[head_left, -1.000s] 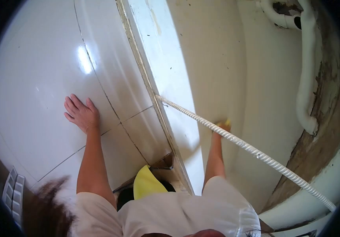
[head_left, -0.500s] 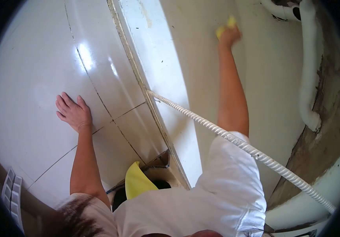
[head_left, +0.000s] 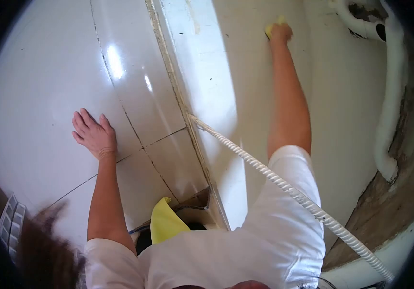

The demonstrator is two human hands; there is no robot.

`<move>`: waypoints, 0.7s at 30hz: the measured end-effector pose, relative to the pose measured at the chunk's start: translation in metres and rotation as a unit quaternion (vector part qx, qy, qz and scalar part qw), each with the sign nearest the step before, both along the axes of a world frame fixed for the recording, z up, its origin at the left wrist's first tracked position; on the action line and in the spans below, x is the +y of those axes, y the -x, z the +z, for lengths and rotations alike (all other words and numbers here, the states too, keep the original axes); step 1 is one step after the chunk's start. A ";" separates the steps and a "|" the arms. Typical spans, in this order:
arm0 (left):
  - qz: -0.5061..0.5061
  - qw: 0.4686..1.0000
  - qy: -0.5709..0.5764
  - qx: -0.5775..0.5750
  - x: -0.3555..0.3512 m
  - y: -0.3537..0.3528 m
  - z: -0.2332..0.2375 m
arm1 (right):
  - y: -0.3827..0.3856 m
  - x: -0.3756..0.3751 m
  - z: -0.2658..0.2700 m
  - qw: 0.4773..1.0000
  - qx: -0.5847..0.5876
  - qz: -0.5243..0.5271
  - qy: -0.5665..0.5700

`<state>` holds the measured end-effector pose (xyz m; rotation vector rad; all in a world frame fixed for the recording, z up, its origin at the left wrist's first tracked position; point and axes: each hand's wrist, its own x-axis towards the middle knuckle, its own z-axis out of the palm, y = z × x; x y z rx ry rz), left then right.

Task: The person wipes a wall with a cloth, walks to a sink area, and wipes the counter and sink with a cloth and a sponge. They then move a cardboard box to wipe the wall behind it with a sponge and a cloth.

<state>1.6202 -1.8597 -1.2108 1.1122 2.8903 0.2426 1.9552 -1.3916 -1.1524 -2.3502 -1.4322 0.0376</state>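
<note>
My left hand (head_left: 94, 135) lies flat with spread fingers on the glossy white tiled surface (head_left: 48, 96), bracing against it. My right arm stretches far out over the cream wall panel (head_left: 245, 72), and my right hand (head_left: 280, 32) presses a small yellow sponge (head_left: 272, 26) against it near the top of the view. Only a corner of the sponge shows past the fingers. A white ribbed hose (head_left: 284, 185) runs diagonally from the panel's edge across my right sleeve toward the lower right.
A white pipe (head_left: 392, 101) bends down the right side beside a brown, peeling strip (head_left: 389, 202). A yellow cloth (head_left: 164, 222) sits over a dark opening just in front of my chest. A small grey grille (head_left: 9, 219) shows at lower left.
My right hand went from low on the cream panel to far up it with the sponge, then stayed high. My left hand stayed flat on the tiles.
</note>
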 end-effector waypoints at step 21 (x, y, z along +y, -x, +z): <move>-0.009 1.000 -0.001 0.018 0.001 -0.002 0.000 | -0.067 -0.010 0.025 0.954 -0.094 0.279 -0.060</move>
